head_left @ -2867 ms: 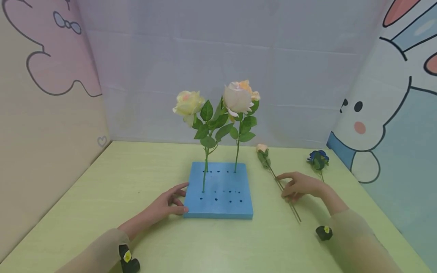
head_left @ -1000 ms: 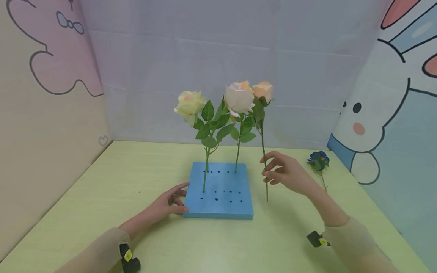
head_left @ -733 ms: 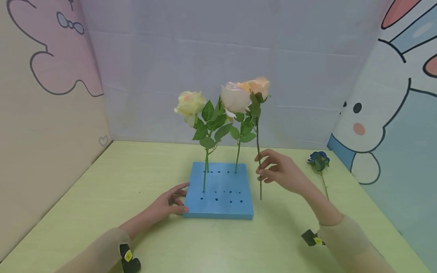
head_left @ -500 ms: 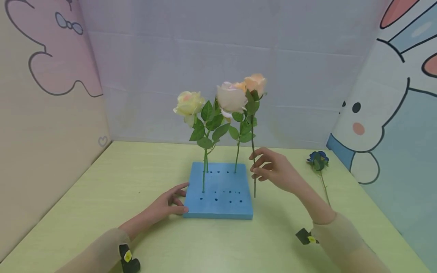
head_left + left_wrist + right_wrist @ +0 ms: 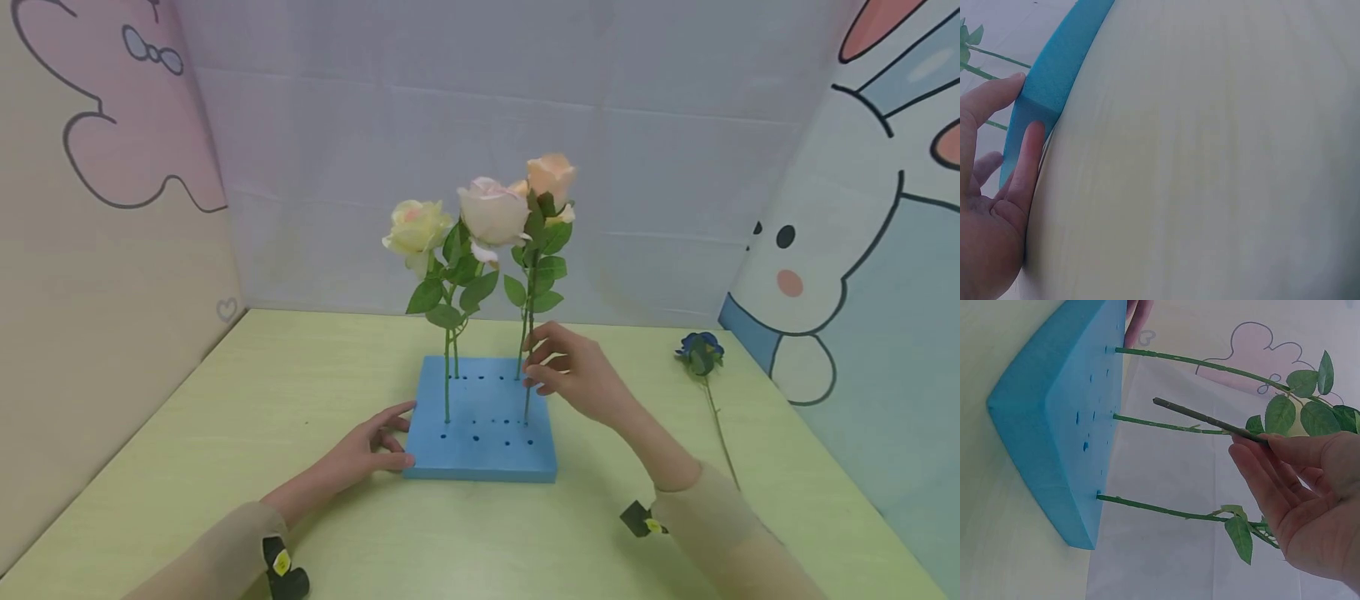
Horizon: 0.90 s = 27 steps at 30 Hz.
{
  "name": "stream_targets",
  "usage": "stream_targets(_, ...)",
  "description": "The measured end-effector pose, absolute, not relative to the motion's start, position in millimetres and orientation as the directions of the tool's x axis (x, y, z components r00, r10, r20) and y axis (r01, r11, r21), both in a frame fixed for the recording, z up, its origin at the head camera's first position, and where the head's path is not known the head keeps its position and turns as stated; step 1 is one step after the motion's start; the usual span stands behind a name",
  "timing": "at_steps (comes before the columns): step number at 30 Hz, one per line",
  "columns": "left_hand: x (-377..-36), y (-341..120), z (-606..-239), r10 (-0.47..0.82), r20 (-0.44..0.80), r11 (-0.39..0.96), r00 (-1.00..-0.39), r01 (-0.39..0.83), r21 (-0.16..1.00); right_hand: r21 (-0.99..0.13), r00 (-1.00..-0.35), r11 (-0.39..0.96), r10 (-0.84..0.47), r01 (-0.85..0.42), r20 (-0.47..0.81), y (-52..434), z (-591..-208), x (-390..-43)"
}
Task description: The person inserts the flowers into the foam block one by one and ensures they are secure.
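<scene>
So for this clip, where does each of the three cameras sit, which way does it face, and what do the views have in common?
Head: on the person's head, facing forward and down at the blue foam block with its roses; both forearms, left hand and right hand show.
Left wrist: low by the table, facing the block's edge; only the left hand shows, touching it.
Right wrist: turned sideways, facing the block; the right hand pinches a dark stem whose tip is short of the foam.
Shared: all three see the block.

— What is the blue block (image 5: 480, 421) made of?
— Soft foam, matt, with little holes.
— And the table (image 5: 225, 433)?
— Smooth, pale green, a bit dull. The rose (image 5: 551, 173) petals look like cloth.
</scene>
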<state>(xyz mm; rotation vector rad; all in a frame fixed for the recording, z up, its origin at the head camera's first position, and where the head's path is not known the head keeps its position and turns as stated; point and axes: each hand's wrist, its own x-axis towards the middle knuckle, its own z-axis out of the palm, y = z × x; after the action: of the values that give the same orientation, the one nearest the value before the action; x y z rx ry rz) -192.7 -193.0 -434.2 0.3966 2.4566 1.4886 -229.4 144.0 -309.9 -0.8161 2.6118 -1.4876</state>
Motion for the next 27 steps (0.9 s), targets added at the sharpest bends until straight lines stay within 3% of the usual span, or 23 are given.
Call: stream_targets(27,-194,-193,-434,0.34,-0.078,0.45,-0.937,0.09,0.889,-0.748,-0.857,0.431,-0.351,-0.505,0.377,110,-337,-226)
